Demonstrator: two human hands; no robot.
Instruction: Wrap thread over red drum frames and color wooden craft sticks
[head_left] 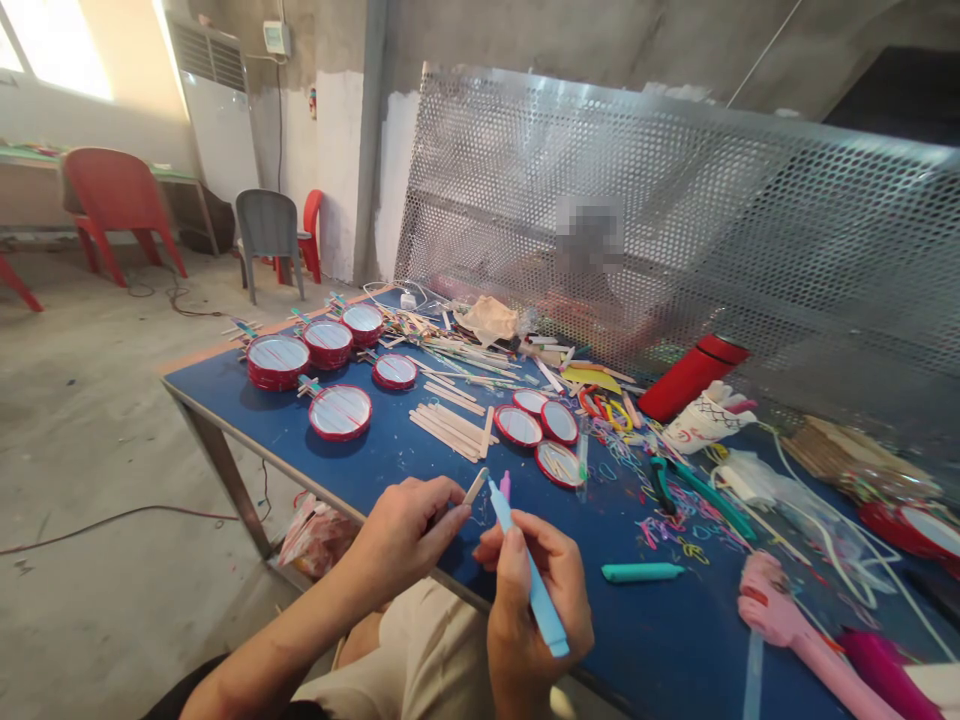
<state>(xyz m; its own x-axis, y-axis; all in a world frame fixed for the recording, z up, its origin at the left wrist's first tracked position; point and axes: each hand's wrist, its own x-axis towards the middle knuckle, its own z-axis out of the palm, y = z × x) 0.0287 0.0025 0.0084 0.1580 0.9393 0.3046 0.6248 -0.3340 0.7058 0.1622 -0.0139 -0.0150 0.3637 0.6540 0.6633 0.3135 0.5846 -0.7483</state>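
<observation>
Between the fingertips of my left hand [412, 525] is a wooden craft stick [475, 488], its far end pointing up and away. My right hand [544, 580] grips a light blue marker [534, 585], whose tip is at the end of the stick; whether they touch I cannot tell. A purple marker [505, 486] shows just beyond my right fingers. Beyond both hands, a row of craft sticks [450, 430] lies on the blue table [405, 480]. Right of my right hand lies a teal marker [643, 572].
Several red-rimmed round pieces [340, 411] stand at the left, some stacked. To the right are green-handled pliers [709, 498], a pink glue gun [787, 610], a paper cup [705, 420] and a red flask [694, 378]. A perforated metal panel [510, 180] borders the table's back.
</observation>
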